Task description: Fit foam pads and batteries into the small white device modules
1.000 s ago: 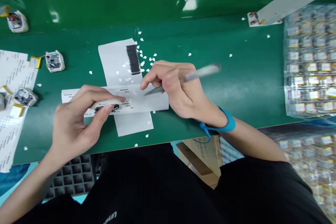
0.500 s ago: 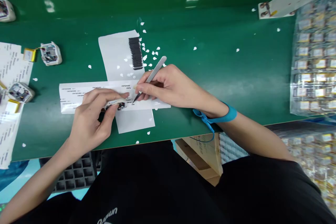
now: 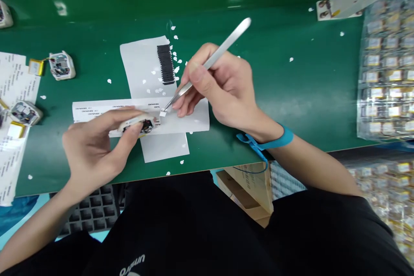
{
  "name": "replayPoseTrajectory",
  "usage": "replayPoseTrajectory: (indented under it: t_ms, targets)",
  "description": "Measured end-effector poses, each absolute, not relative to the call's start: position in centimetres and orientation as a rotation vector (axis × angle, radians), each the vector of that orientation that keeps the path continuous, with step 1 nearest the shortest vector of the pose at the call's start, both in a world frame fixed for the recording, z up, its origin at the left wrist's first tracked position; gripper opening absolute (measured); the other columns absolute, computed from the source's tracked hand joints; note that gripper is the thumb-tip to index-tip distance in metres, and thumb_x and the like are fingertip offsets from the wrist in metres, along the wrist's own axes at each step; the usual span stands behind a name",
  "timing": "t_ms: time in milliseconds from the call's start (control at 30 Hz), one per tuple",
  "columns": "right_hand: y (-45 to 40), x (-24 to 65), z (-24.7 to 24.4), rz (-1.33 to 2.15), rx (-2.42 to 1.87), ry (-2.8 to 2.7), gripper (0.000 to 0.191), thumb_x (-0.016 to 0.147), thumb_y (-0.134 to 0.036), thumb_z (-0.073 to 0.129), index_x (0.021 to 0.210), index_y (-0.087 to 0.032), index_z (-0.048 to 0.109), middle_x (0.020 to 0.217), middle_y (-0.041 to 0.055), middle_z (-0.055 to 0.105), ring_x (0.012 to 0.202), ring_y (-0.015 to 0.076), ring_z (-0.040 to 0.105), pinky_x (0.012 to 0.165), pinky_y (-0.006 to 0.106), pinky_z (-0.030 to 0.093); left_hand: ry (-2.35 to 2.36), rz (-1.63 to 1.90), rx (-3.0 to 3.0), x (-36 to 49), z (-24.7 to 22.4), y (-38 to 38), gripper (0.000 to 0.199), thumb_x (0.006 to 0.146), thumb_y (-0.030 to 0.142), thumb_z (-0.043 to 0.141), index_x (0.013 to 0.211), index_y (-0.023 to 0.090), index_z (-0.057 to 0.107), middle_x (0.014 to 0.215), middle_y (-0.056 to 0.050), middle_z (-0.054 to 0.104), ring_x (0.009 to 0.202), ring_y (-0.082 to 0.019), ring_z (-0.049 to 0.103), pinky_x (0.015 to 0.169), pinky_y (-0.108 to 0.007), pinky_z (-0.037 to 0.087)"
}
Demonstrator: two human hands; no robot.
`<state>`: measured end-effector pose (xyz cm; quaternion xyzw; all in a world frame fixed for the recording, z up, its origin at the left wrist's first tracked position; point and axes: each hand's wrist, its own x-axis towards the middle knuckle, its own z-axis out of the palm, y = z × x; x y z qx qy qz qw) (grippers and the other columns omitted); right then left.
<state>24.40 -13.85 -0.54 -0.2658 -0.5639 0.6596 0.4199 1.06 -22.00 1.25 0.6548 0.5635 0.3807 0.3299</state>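
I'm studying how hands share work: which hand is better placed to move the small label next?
Probably the right hand: it holds tweezers whose tips are at the small label. The left hand is occupied gripping the white device.

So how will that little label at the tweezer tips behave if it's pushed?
The label is probably very light: the tweezers seem to carry it by their tips alone. It looks paper-thin, so it may bend easily. It might also cling, if it's a sticker like those the printed sheet seems to hold.
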Motion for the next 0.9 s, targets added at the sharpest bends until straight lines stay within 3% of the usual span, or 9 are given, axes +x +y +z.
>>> replayPoseTrajectory:
  t_ms: [67,133,200,300,400,600,767,900]
  targets:
    - [-14.5,24.4,0.1,1.577,-0.657,-1.412,0.014,0.105,-0.032,0.067,0.096,-0.024,0.061,0.078,-0.0040,0.081,0.069,0.0129,0.080,0.056,0.020,0.064,1.379,0.948,1.531,1.6,1.8,-21.3,0.021,0.092,0.022,0.080,0.111,0.031,0.083,0.098,0.002,0.084,0.067,-0.019,0.079,0.061,-0.032,0.068]
    - [-15.0,24.4,0.5,1.567,-0.731,-1.456,0.012,0.107,-0.022,0.059,0.096,-0.026,0.059,0.078,-0.0041,0.081,0.069,0.0125,0.080,0.058,0.021,0.066,1.216,0.824,1.405,2.2,2.2,-20.4,0.022,0.090,0.019,0.081,0.110,0.026,0.083,0.081,0.000,0.081,0.054,-0.017,0.073,0.047,-0.026,0.061]
    - [-15.3,24.3,0.8,1.587,-0.828,-1.513,0.015,0.109,-0.026,0.058,0.094,-0.027,0.056,0.077,-0.0040,0.080,0.069,0.0133,0.080,0.056,0.021,0.066,1.124,0.725,1.331,2.6,2.4,-19.8,0.023,0.088,0.016,0.083,0.109,0.023,0.083,0.075,0.000,0.079,0.057,-0.019,0.075,0.051,-0.026,0.064]
    - [-15.3,24.2,0.8,1.576,-0.865,-1.573,0.030,0.105,-0.051,0.066,0.092,-0.026,0.056,0.074,-0.0033,0.079,0.065,0.0145,0.079,0.050,0.022,0.063,1.102,0.695,1.293,3.3,2.6,-19.6,0.026,0.084,0.015,0.086,0.109,0.023,0.082,0.084,-0.002,0.081,0.066,-0.021,0.079,0.063,-0.029,0.071]
    - [-15.2,24.2,0.7,1.527,-0.860,-1.617,0.038,0.103,-0.060,0.065,0.092,-0.024,0.059,0.074,-0.0022,0.078,0.064,0.0137,0.078,0.050,0.022,0.062,1.104,0.713,1.293,3.6,2.7,-19.9,0.028,0.084,0.010,0.082,0.110,0.024,0.082,0.084,0.000,0.081,0.067,-0.019,0.079,0.066,-0.028,0.072]
    - [-15.4,24.3,0.8,1.428,-1.003,-1.783,0.041,0.110,-0.061,0.048,0.100,-0.024,0.062,0.079,0.0013,0.078,0.078,0.0181,0.080,0.063,0.029,0.068,1.082,0.756,1.326,3.7,2.5,-20.2,0.038,0.086,0.006,0.081,0.118,0.026,0.082,0.086,0.003,0.082,0.068,-0.013,0.079,0.068,-0.017,0.068]
    - [-15.5,24.0,0.8,1.445,-1.030,-1.703,0.039,0.107,-0.062,0.054,0.093,-0.026,0.059,0.076,0.0009,0.079,0.068,0.0176,0.078,0.057,0.028,0.066,1.105,0.762,1.328,3.6,2.5,-20.3,0.034,0.086,0.008,0.082,0.115,0.024,0.082,0.088,0.001,0.082,0.068,-0.017,0.080,0.067,-0.023,0.071]
    - [-15.4,23.9,0.8,1.490,-0.960,-1.609,0.032,0.106,-0.052,0.064,0.089,-0.026,0.058,0.072,-0.0018,0.078,0.063,0.0156,0.077,0.052,0.026,0.064,1.136,0.741,1.326,3.7,2.7,-20.5,0.031,0.086,0.009,0.083,0.113,0.024,0.081,0.084,0.001,0.081,0.067,-0.018,0.080,0.065,-0.025,0.070]
